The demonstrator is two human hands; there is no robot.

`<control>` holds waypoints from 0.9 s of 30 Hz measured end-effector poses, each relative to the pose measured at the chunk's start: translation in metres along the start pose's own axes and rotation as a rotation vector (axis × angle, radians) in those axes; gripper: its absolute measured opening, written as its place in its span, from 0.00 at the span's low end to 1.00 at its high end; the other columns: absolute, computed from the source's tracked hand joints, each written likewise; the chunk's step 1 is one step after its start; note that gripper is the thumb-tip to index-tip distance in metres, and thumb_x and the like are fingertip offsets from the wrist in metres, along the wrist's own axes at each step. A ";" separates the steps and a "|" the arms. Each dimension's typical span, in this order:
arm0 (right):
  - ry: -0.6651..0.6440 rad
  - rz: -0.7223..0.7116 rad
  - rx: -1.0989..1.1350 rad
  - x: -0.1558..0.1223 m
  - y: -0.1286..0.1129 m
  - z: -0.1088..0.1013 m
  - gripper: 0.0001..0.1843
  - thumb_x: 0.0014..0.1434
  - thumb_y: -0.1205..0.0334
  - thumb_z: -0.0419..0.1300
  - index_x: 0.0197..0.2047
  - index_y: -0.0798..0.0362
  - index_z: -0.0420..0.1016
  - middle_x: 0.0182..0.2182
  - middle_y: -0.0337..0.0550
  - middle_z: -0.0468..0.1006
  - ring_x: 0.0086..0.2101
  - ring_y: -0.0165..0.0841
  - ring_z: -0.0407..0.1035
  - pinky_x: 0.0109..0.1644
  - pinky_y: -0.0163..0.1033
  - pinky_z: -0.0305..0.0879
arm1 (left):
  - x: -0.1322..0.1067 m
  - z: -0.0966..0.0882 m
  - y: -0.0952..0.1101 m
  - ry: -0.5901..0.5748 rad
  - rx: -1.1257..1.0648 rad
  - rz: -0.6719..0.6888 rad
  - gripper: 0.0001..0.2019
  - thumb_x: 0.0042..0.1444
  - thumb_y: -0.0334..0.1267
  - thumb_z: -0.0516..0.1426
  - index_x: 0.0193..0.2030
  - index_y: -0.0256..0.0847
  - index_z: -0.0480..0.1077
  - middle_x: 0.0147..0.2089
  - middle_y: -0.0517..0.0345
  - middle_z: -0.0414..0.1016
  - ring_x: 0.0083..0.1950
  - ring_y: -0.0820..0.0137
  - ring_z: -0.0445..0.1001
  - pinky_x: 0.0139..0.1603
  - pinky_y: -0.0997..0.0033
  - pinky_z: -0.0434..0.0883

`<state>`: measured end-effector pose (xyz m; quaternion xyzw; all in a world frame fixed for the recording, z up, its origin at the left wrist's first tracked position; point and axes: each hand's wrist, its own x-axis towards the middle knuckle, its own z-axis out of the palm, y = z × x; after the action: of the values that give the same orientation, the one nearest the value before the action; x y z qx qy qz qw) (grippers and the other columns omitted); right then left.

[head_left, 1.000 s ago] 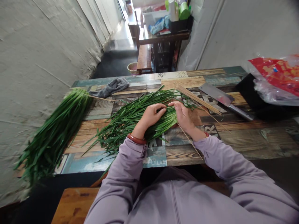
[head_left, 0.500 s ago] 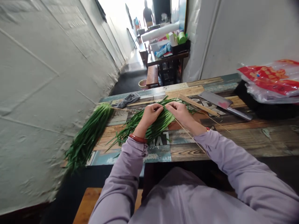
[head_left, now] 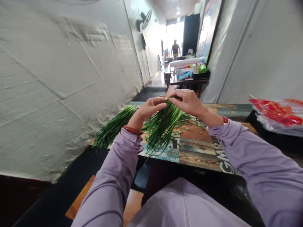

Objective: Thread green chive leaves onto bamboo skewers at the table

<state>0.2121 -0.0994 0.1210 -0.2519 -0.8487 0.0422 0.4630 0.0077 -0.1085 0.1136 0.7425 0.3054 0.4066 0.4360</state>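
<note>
Both my hands are raised above the patterned wooden table (head_left: 201,148), holding a bunch of green chives (head_left: 163,124) by one end. My left hand (head_left: 150,108) pinches the chives from the left, fingers closed. My right hand (head_left: 187,101) grips the same end from the right, fingers curled over it. The leaves hang down and fan out toward me. A second pile of chives (head_left: 113,127) lies on the table's left end, by the wall.
A red and clear plastic bag (head_left: 276,115) rests on a dark object at the right. A white wall runs along the left. Behind stands another table with boxes (head_left: 189,74). A person (head_left: 175,49) stands far down the corridor. A wooden bench (head_left: 80,201) is below me.
My hands have lifted the bunch of chives off the table and gathered it at one end. The camera has tilted up, so the cleaver and skewers are out of sight.
</note>
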 end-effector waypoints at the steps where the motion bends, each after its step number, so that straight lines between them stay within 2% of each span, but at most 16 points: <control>1: -0.010 -0.017 0.005 0.002 -0.005 0.001 0.10 0.63 0.61 0.56 0.38 0.52 0.79 0.34 0.42 0.82 0.35 0.32 0.73 0.42 0.39 0.65 | -0.002 -0.005 0.003 -0.055 0.013 0.006 0.22 0.48 0.53 0.67 0.42 0.36 0.80 0.37 0.53 0.80 0.42 0.67 0.76 0.46 0.69 0.71; 5: -0.049 -0.076 0.043 0.011 -0.019 0.006 0.11 0.63 0.59 0.56 0.37 0.52 0.79 0.33 0.42 0.81 0.34 0.32 0.73 0.42 0.39 0.65 | -0.001 -0.016 0.010 -0.214 0.001 -0.037 0.23 0.47 0.53 0.68 0.39 0.34 0.79 0.35 0.55 0.80 0.38 0.70 0.75 0.45 0.68 0.72; 7: -0.074 -0.074 0.062 0.018 -0.022 0.005 0.13 0.64 0.56 0.55 0.37 0.53 0.79 0.33 0.42 0.81 0.34 0.32 0.72 0.43 0.40 0.66 | 0.001 -0.019 0.010 -0.223 -0.021 -0.080 0.21 0.46 0.53 0.68 0.36 0.34 0.79 0.32 0.56 0.79 0.34 0.73 0.73 0.41 0.70 0.71; 10: -0.087 0.023 0.101 0.025 -0.019 -0.002 0.19 0.64 0.48 0.56 0.42 0.52 0.80 0.36 0.43 0.81 0.35 0.33 0.72 0.43 0.40 0.67 | 0.001 -0.021 0.006 -0.144 -0.076 -0.096 0.20 0.46 0.52 0.69 0.32 0.34 0.78 0.30 0.57 0.78 0.30 0.75 0.71 0.36 0.72 0.69; 13: -0.098 0.217 0.208 0.026 -0.011 -0.018 0.29 0.65 0.39 0.50 0.51 0.52 0.77 0.37 0.46 0.82 0.34 0.33 0.73 0.37 0.37 0.68 | 0.000 -0.022 -0.003 -0.057 -0.151 -0.084 0.19 0.45 0.51 0.69 0.32 0.34 0.78 0.29 0.56 0.77 0.29 0.75 0.71 0.33 0.73 0.67; 15: -0.134 0.310 0.247 0.023 -0.005 -0.029 0.33 0.66 0.36 0.47 0.54 0.53 0.76 0.37 0.47 0.82 0.33 0.33 0.74 0.32 0.36 0.68 | -0.001 -0.024 -0.009 -0.006 -0.201 -0.075 0.20 0.45 0.52 0.69 0.33 0.34 0.78 0.29 0.56 0.78 0.28 0.75 0.71 0.33 0.73 0.67; 17: -0.163 0.342 0.211 0.019 -0.001 -0.038 0.33 0.65 0.35 0.47 0.54 0.53 0.76 0.38 0.48 0.82 0.33 0.34 0.75 0.31 0.37 0.68 | 0.000 -0.026 -0.013 0.049 -0.244 -0.055 0.20 0.44 0.52 0.69 0.32 0.34 0.78 0.30 0.55 0.78 0.28 0.75 0.71 0.32 0.73 0.68; 21: -0.169 0.275 0.014 0.016 -0.003 -0.047 0.31 0.66 0.38 0.48 0.53 0.52 0.77 0.37 0.47 0.82 0.32 0.36 0.76 0.38 0.42 0.69 | 0.006 -0.031 -0.009 0.136 -0.265 0.031 0.19 0.45 0.51 0.69 0.32 0.35 0.78 0.30 0.54 0.79 0.29 0.73 0.72 0.32 0.73 0.69; 24: -0.198 0.136 -0.155 0.016 -0.011 -0.047 0.24 0.66 0.44 0.52 0.51 0.51 0.79 0.38 0.46 0.83 0.34 0.37 0.76 0.43 0.43 0.67 | 0.010 -0.031 -0.001 0.121 -0.245 0.076 0.17 0.48 0.50 0.67 0.32 0.35 0.78 0.31 0.53 0.79 0.31 0.72 0.74 0.34 0.71 0.70; 27: -0.184 0.075 -0.211 0.014 -0.016 -0.040 0.18 0.65 0.50 0.55 0.45 0.50 0.81 0.38 0.44 0.83 0.35 0.37 0.75 0.42 0.42 0.65 | 0.012 -0.028 0.003 0.087 -0.226 0.073 0.18 0.50 0.50 0.66 0.34 0.34 0.78 0.33 0.51 0.80 0.32 0.70 0.74 0.35 0.70 0.70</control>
<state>0.2317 -0.1133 0.1595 -0.3260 -0.8772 -0.0071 0.3525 -0.0107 -0.0891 0.1284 0.6808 0.2491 0.4858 0.4883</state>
